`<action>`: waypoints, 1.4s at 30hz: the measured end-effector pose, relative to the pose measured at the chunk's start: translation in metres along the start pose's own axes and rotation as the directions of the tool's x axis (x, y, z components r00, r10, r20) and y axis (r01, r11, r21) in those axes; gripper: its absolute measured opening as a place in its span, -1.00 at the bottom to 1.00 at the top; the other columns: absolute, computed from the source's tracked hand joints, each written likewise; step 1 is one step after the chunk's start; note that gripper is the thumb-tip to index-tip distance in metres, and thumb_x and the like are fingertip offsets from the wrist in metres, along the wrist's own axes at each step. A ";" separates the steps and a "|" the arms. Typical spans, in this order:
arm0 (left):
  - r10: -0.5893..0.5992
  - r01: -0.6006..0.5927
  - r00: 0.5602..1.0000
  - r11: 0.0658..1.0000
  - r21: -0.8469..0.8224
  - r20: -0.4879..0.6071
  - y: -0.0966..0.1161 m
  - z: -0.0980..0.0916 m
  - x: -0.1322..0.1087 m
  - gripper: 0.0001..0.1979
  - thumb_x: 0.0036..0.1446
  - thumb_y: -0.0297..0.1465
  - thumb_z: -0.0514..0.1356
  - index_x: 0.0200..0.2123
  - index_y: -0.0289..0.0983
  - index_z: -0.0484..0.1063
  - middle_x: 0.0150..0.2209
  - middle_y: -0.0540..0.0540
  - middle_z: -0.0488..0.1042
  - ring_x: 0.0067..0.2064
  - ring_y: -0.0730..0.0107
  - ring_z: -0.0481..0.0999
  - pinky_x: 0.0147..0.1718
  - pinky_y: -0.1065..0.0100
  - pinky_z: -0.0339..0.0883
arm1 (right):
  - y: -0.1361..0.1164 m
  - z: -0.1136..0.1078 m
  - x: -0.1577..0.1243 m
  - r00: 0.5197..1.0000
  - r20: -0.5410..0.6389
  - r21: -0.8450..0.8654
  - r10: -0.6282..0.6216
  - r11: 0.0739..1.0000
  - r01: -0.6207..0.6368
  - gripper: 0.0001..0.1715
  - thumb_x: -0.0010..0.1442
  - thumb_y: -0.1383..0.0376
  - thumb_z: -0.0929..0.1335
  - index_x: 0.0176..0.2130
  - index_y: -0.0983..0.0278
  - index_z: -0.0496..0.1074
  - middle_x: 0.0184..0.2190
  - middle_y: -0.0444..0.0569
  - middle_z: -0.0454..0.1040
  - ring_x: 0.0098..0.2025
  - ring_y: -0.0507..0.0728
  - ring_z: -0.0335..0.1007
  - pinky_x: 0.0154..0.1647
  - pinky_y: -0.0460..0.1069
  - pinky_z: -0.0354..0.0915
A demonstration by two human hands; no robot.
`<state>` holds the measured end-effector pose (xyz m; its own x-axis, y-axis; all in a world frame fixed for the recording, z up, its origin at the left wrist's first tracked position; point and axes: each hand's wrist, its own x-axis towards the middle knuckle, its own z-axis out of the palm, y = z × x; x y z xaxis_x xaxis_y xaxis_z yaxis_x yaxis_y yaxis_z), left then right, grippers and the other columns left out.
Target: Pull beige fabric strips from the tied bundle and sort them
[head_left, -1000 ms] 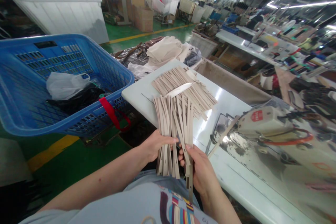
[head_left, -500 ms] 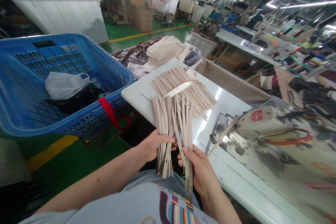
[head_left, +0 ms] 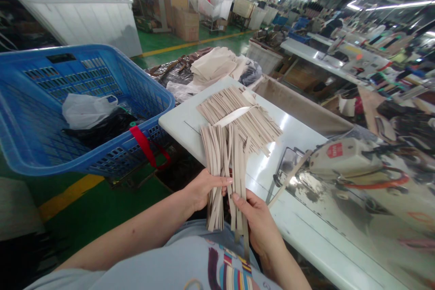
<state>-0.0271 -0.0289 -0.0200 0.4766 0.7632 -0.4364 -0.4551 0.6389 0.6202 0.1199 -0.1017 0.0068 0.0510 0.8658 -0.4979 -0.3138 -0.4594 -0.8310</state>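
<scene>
My left hand (head_left: 207,188) is closed around a bundle of narrow beige strips (head_left: 215,154) that stand up out of the fist, their lower ends hanging below it. Close beside it, my right hand (head_left: 253,210) grips a smaller bunch of the same strips (head_left: 239,158), thumb lying across the front. The thumbs nearly meet between the two bunches. Behind them, on the white sewing table (head_left: 183,118), lies a spread pile of similar strips (head_left: 234,108) with a pale band (head_left: 236,115) across it. Some strips show small holes or slots near their ends.
A sewing machine (head_left: 343,163) sits on the table at right, a loose strip (head_left: 290,176) beside it. To the left stands a blue plastic basket (head_left: 146,131) with bags inside and a red strap (head_left: 144,145). Beyond the table are heaped beige cloth pieces (head_left: 215,63) and a white bin (head_left: 91,22).
My right hand's strips have moved left toward the left bundle and sit more upright and closer together. My hands are nearer each other. The pile on the table looks unchanged.
</scene>
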 end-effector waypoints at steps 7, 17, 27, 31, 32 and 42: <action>0.003 -0.003 0.998 1.000 0.000 -0.061 0.001 0.003 0.001 -0.62 -0.39 -0.39 0.55 -0.49 -0.41 0.49 -0.61 -0.04 0.40 -0.58 0.50 0.32 -0.56 0.43 0.27 | 0.003 -0.001 0.001 0.999 0.043 -0.027 -0.018 0.999 0.019 -0.46 -0.06 0.06 0.59 -0.12 0.25 0.59 -0.27 0.02 0.63 -0.28 0.23 0.55 -0.15 0.14 0.44; -0.041 0.042 0.999 0.998 -0.053 0.034 -0.001 -0.001 -0.003 -0.65 -0.29 -0.42 0.49 -0.39 -0.42 0.52 -0.49 -0.16 0.50 -0.49 0.28 0.48 -0.45 0.23 0.46 | -0.003 0.001 -0.004 0.998 -0.065 0.006 -0.008 1.000 0.008 -0.52 -0.03 0.05 0.58 -0.19 0.26 0.54 -0.51 -0.13 0.50 -0.52 0.06 0.34 -0.49 -0.07 0.28; -0.065 0.069 0.997 0.993 -0.097 0.051 -0.005 -0.003 -0.005 -0.66 -0.25 -0.44 0.41 -0.31 -0.45 0.55 -0.36 -0.28 0.58 -0.35 0.12 0.57 -0.29 0.14 0.52 | -0.010 0.003 -0.011 0.991 -0.131 0.070 0.003 0.998 0.007 -0.62 -0.03 0.12 0.57 -0.22 0.28 0.60 -0.42 -0.06 0.53 -0.46 0.05 0.34 -0.47 -0.10 0.28; -0.027 0.034 0.997 0.995 -0.092 0.074 -0.006 -0.003 -0.007 -0.67 -0.22 -0.43 0.44 -0.33 -0.47 0.55 -0.36 -0.30 0.57 -0.36 0.14 0.57 -0.33 0.18 0.51 | -0.006 0.000 -0.009 0.989 -0.137 -0.012 -0.046 0.999 0.045 -0.57 -0.02 0.06 0.57 -0.21 0.28 0.61 -0.48 -0.11 0.47 -0.47 0.01 0.31 -0.42 -0.11 0.29; -0.030 0.037 0.997 0.995 -0.094 0.076 -0.006 -0.003 -0.007 -0.66 -0.21 -0.42 0.45 -0.31 -0.46 0.55 -0.36 -0.29 0.57 -0.36 0.14 0.57 -0.34 0.17 0.52 | -0.005 0.000 -0.009 0.989 -0.134 -0.024 -0.058 0.998 0.055 -0.55 -0.02 0.05 0.57 -0.20 0.27 0.60 -0.50 -0.13 0.47 -0.49 0.01 0.30 -0.42 -0.10 0.30; -0.060 0.065 0.996 0.994 -0.084 0.061 -0.007 0.005 -0.009 -0.55 -0.22 -0.36 0.52 -0.25 -0.42 0.52 -0.40 -0.27 0.55 -0.42 0.02 0.56 -0.44 -0.01 0.52 | -0.012 0.010 -0.008 0.969 -0.048 -0.377 -0.241 0.903 0.206 -0.44 0.13 -0.12 0.42 -0.12 0.26 0.58 -0.46 -0.06 0.49 -0.44 0.14 0.35 -0.42 0.02 0.35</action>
<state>-0.0239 -0.0409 -0.0172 0.5478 0.7161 -0.4325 -0.4846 0.6931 0.5337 0.1140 -0.1013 0.0237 0.1700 0.9405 -0.2942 0.0841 -0.3113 -0.9466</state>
